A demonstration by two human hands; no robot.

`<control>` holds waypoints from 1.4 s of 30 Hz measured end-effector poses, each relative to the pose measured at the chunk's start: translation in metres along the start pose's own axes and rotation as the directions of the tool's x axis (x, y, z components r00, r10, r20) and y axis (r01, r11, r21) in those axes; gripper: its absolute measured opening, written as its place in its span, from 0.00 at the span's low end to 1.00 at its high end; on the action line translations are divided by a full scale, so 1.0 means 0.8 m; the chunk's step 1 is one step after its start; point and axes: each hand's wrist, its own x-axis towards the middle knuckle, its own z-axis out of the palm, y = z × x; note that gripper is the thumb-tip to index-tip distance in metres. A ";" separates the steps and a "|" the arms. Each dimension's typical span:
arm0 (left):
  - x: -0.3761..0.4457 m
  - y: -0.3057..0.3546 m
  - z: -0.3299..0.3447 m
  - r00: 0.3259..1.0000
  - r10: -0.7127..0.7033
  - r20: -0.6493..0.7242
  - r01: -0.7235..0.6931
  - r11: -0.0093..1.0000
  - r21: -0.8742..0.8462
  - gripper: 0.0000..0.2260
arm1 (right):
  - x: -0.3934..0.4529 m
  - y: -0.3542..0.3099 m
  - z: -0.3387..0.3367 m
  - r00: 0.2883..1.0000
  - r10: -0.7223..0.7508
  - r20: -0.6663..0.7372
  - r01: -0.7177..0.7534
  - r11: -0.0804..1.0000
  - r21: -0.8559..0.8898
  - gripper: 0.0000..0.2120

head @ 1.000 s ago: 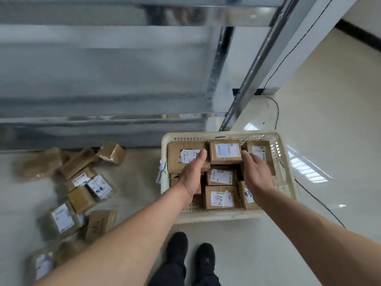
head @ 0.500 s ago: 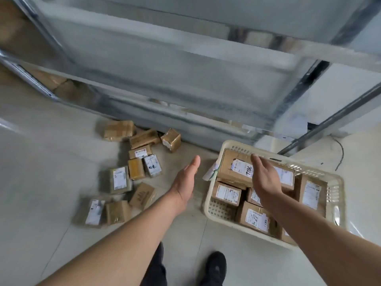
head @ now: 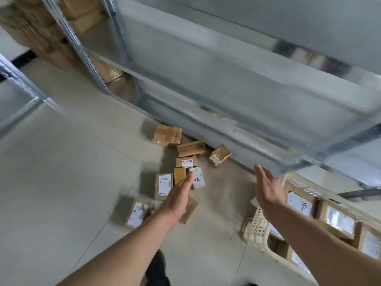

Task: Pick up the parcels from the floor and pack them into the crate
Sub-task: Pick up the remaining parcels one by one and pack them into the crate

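Several small cardboard parcels with white labels lie scattered on the pale floor in the middle of the view. My left hand reaches out over them with straight fingers and holds nothing. It covers part of one parcel. My right hand is also stretched out flat and empty, just left of the cream plastic crate. The crate sits at the lower right and holds several labelled parcels.
A metal shelving rack runs across the back, its low shelf edge just beyond the parcels. More cardboard boxes are stacked behind the rack at the upper left. My dark shoe shows at the bottom.
The view has swung left from the crate to the floor parcels. Both hands left the crate, and the left hand now reaches over the scattered parcels.
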 end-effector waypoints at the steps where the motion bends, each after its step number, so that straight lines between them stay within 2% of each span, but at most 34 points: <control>1: 0.005 0.003 -0.025 1.000 -0.007 -0.007 0.007 1.000 0.007 0.25 | -0.004 -0.013 0.021 1.000 -0.006 -0.001 0.006 1.000 -0.001 0.22; 5: 0.030 0.021 -0.104 0.997 -0.067 -0.037 0.066 0.997 -0.027 0.16 | -0.015 -0.055 0.087 1.000 0.002 0.030 -0.002 1.000 0.008 0.22; 10: 0.053 0.046 -0.151 0.994 -0.048 -0.102 0.048 0.999 0.001 0.15 | -0.004 -0.080 0.131 0.998 0.022 0.056 -0.021 1.000 -0.007 0.22; 11: 0.059 0.049 -0.157 0.994 -0.055 -0.096 0.055 0.998 -0.001 0.16 | 0.002 -0.081 0.137 0.998 0.023 0.062 -0.022 1.000 -0.012 0.23; 14: 0.080 0.056 -0.179 0.990 -0.091 -0.106 0.088 0.996 -0.032 0.28 | 0.025 -0.086 0.153 0.997 0.033 0.069 -0.031 0.999 -0.028 0.32; 16: 0.092 0.065 -0.191 0.987 -0.107 -0.123 0.104 0.994 -0.034 0.31 | 0.044 -0.092 0.163 0.996 0.036 0.080 -0.032 0.998 -0.044 0.29; 23: 0.148 0.086 -0.222 0.967 -0.129 -0.220 0.127 0.992 -0.024 0.30 | 0.102 -0.107 0.200 0.990 0.060 0.126 -0.050 0.995 -0.087 0.30; 29: 0.203 0.085 -0.258 0.959 -0.158 -0.235 0.159 0.987 -0.013 0.30 | 0.139 -0.105 0.231 0.990 0.085 0.116 -0.072 0.991 -0.116 0.31; 31: 0.227 0.082 -0.275 0.958 -0.169 -0.233 0.171 0.985 -0.009 0.30 | 0.149 -0.101 0.248 0.991 0.079 0.111 -0.064 0.989 -0.135 0.28; 33: 0.260 0.076 -0.292 0.960 -0.177 -0.218 0.184 0.983 0.008 0.30 | 0.162 -0.095 0.270 0.992 0.079 0.101 -0.064 0.987 -0.146 0.24; 37: 0.358 0.048 -0.326 0.970 -0.161 -0.184 0.180 0.979 0.092 0.30 | 0.199 -0.073 0.342 0.991 0.109 0.074 -0.095 0.981 -0.167 0.27; 40: 0.460 0.015 -0.348 0.979 -0.113 -0.169 0.145 0.971 0.192 0.29 | 0.244 -0.045 0.424 0.986 0.125 0.110 -0.106 0.981 -0.164 0.23; 42: 0.526 -0.007 -0.357 0.982 -0.107 -0.157 0.142 0.963 0.230 0.29 | 0.280 -0.025 0.483 0.979 0.134 0.156 -0.103 0.976 -0.191 0.35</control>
